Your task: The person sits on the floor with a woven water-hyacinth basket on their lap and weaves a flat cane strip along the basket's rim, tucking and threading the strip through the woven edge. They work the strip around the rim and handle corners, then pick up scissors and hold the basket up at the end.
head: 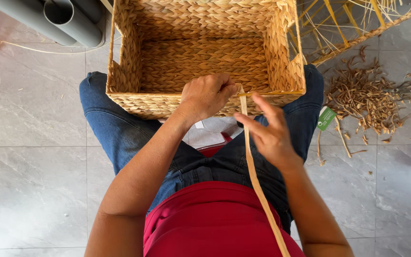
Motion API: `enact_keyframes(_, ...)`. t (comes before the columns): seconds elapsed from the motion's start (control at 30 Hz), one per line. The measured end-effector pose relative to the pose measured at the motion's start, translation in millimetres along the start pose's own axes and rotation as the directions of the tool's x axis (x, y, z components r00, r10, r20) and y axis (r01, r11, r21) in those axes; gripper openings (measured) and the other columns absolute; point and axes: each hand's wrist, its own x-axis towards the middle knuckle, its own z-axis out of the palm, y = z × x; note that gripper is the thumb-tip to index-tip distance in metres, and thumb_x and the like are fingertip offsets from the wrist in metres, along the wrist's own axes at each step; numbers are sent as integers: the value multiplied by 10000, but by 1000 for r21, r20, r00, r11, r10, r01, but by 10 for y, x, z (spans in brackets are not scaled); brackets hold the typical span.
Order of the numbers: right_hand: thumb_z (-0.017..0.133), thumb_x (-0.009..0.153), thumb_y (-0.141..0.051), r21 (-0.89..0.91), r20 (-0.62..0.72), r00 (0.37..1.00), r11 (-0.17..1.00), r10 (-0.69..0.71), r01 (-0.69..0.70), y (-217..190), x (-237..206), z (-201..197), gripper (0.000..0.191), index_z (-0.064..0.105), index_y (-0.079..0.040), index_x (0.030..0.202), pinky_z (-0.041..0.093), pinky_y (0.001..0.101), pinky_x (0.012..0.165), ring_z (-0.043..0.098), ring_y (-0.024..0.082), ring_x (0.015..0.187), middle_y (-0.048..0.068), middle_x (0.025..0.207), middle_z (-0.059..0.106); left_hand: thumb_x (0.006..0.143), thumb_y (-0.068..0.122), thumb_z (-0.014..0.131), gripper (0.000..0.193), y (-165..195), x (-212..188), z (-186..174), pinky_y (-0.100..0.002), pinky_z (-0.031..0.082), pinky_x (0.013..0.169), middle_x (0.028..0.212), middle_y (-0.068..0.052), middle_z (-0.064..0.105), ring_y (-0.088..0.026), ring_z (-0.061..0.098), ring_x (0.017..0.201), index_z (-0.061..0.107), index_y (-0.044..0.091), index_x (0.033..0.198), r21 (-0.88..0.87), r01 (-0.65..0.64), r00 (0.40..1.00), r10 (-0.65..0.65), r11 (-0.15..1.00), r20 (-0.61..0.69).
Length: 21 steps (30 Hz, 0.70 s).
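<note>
While you sit: the woven basket [205, 57] rests across your knees, its open mouth up, over the grey tiled floor [29, 157].
Left hand: your left hand [207, 95] is curled into a fist on the near rim of the basket, its fingers closed over the top end of the flat strip [254, 176].
Right hand: your right hand [269, 133] sits just beside the strip below the rim, fingers loosely spread; whether they actually pinch it, you cannot tell from this view.
Strip: it runs from the rim down past your right wrist and out of view over the red shirt [215, 219].
Handling, strip: it looks light, thin and springy, likely to kink or split if folded sharply; take it flat between thumb and fingertips, close to the rim.
Handling, basket: light but stiff-walled; the rim looks the firmest place to grip.
Around you: a heap of dry trimmings [372, 100] lies on the floor to your right, grey pipes [67, 19] at the upper left.
</note>
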Motion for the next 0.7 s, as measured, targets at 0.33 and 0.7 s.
enact_keyframes(0.33,626,1071,-101,722,-166,886,666,432,-189,138,-282,-96,179,723,-23,1200,625,286,891,713,196,1045,128,1278,687,955,191,704,145,-43,-212,-82,-402,573,769,968,-77,727,-280,735,906,664,62,1006,-133,-334,932,307,933,-193)
enact_keyframes(0.7,695,996,-93,291,-54,998,957,13,3,-490,-140,-309,180,733,30,1122,619,316,907,729,252,1057,153,1182,692,922,90,721,204,-107,-350,168,-518,369,1202,1115,-37,690,-229,640,1203,719,98,1126,329,-542,672,634,773,-383)
